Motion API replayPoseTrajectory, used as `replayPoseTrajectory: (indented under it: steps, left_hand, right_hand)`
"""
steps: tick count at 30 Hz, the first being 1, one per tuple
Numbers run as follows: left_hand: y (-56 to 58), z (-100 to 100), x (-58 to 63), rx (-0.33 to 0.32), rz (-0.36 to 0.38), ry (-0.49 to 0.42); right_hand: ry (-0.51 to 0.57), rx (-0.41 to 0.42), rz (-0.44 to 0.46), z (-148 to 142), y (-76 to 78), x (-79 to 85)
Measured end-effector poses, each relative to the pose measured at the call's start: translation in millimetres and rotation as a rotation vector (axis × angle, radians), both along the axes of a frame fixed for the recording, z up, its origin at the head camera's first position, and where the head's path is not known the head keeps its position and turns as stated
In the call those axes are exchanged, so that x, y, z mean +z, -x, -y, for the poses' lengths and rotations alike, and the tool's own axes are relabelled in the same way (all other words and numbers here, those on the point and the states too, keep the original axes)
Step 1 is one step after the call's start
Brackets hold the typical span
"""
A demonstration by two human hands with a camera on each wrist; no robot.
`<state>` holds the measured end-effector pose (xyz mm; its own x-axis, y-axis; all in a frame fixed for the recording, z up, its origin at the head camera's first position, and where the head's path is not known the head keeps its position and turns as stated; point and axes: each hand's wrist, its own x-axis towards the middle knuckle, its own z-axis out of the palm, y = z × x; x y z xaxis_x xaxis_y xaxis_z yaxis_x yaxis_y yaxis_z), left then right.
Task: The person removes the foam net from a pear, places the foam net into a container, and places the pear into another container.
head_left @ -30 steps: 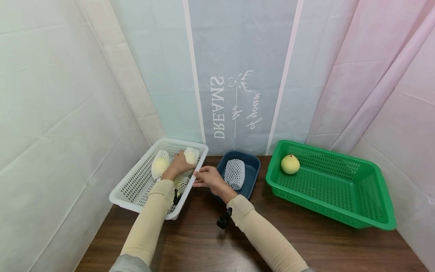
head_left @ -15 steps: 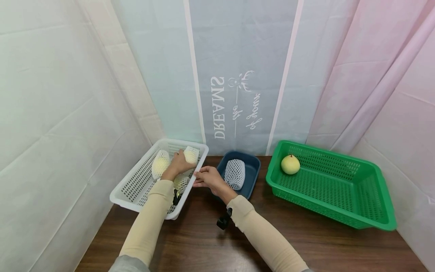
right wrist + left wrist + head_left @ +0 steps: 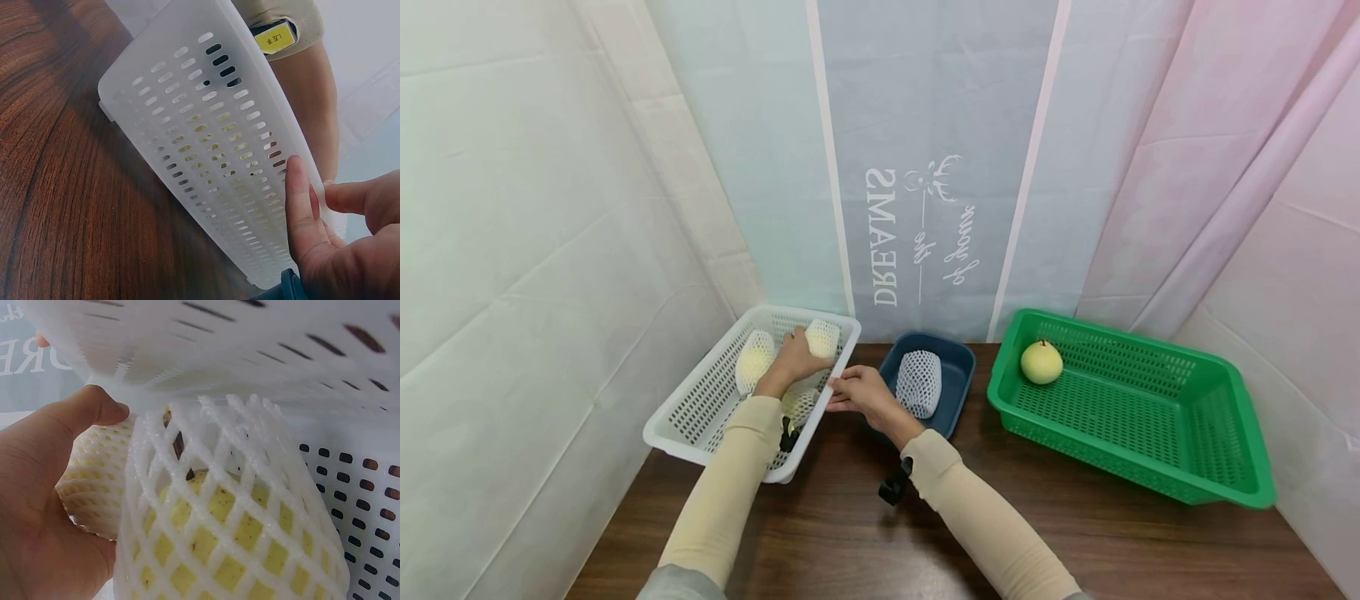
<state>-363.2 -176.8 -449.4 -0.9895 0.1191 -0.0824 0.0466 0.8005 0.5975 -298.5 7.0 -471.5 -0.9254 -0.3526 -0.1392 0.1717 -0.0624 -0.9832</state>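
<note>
Inside the white basket (image 3: pixel 679 452), my left hand (image 3: pixel 793 362) grips a pear in a white foam net (image 3: pixel 823 338) near the back right corner. The left wrist view shows the thumb and fingers round that pear (image 3: pixel 97 478), partly hidden behind another netted pear (image 3: pixel 231 531) close to the camera. A further netted pear (image 3: pixel 755 360) lies to the left of the hand. My right hand (image 3: pixel 867 395) pinches the basket's right rim; in the right wrist view the thumb is on the rim and the fingers (image 3: pixel 301 206) lie along the outer wall.
A small dark blue tray (image 3: pixel 958 379) with a crumpled foam net (image 3: pixel 918 383) stands just right of the white basket. On the right, a green basket (image 3: pixel 1120 462) holds a bare pear (image 3: pixel 1041 362). Fabric walls enclose the wooden table (image 3: pixel 865 533).
The netted pear in my left hand has shifted very slightly toward the back of the basket. My right hand keeps its place on the rim.
</note>
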Motion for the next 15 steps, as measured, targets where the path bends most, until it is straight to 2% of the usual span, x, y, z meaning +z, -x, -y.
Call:
replayPoseTrajectory:
  steps: [15]
  left_hand:
    - [-5.3, -4.1, 8.7, 0.0, -0.063, 0.004]
  right_hand:
    - [0.006, -0.006, 0.005, 0.2, 0.5, 1.3]
